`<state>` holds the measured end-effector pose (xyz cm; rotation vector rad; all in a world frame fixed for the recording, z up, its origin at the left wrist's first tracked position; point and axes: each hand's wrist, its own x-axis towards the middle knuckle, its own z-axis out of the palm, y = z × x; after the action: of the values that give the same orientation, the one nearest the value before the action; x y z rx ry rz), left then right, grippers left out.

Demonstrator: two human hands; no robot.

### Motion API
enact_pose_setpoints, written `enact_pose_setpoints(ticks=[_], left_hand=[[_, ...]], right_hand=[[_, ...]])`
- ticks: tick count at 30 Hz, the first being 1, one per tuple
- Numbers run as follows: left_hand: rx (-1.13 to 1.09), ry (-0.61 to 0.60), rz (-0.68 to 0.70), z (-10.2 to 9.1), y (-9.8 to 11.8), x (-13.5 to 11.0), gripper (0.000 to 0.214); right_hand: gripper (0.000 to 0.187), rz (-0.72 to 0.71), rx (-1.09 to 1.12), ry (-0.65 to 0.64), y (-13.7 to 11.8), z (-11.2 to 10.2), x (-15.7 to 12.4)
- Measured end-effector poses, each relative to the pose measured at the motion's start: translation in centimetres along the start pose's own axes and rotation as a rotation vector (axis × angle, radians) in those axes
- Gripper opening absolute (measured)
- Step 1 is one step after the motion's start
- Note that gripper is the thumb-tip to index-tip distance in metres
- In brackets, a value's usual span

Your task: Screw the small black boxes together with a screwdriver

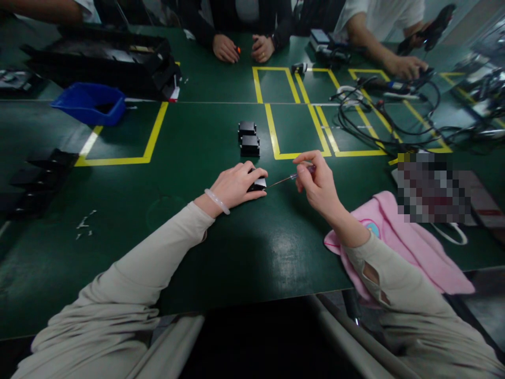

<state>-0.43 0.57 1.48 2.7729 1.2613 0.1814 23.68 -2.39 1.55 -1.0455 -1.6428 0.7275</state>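
My left hand point(239, 184) is closed over a small black box-shaped part point(258, 185) on the green table, fingers wrapped round its top and side. A pale face of the part shows beside my fingers. In my right hand point(315, 180) I grip a screwdriver point(293, 176) with a clear purplish handle. Its thin shaft points left, and the tip is at or very near the part's lower right corner; whether they touch I cannot tell. Just beyond stand two similar black parts point(250, 145), one behind the other.
A pink cloth point(398, 247) lies under my right forearm. Black cables point(355, 121) spread at the right. Far left are a blue bin point(90, 102), a long black tray point(106, 58) and black parts point(37, 181). Small white bits point(83, 222) lie nearer. Other people's hands point(242, 48) rest opposite.
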Motion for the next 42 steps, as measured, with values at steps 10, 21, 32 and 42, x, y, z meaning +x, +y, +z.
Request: enact_pose_setpoints(ticks=[10,21,32,42], left_hand=[[-0.008,0.000,0.002,-0.11,0.04,-0.03,0.046],[-0.013,-0.003,0.000,-0.12,0.03,-0.01,0.047],[-0.011,0.003,0.002,-0.08,0.00,-0.06,0.047],[-0.001,0.004,0.005,-0.06,-0.02,0.00,0.046]], right_hand=[[0.022,0.006,-0.018,-0.004,-0.06,-0.08,-0.02],[0.031,0.010,-0.013,-0.009,-0.14,-0.04,0.04],[0.031,-0.011,-0.032,-0.018,-0.41,-0.08,0.01],[0.024,-0.015,0.010,-0.031,-0.61,-0.03,-0.09]])
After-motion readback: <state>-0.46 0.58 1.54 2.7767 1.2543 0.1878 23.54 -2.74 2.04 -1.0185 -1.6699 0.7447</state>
